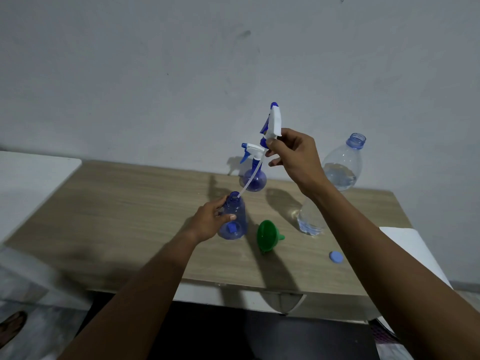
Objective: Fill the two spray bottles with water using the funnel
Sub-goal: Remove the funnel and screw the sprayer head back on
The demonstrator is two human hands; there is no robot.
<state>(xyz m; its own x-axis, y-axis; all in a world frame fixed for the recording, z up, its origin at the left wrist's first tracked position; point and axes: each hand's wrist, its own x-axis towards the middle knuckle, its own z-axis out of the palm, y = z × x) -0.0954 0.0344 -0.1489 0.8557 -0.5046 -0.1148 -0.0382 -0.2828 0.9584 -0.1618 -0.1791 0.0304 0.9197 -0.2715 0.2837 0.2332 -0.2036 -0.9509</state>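
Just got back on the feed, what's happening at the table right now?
The left hand grips the near spray bottle upright on the table. The right hand holds its trigger head lifted, the dip tube ending at the bottle's mouth. The second spray bottle stands behind, head on. The green funnel lies on its side; an open water bottle stands at the right.

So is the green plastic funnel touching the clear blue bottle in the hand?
Apart: head view shows bare wooden table between green funnel and blue bottle.
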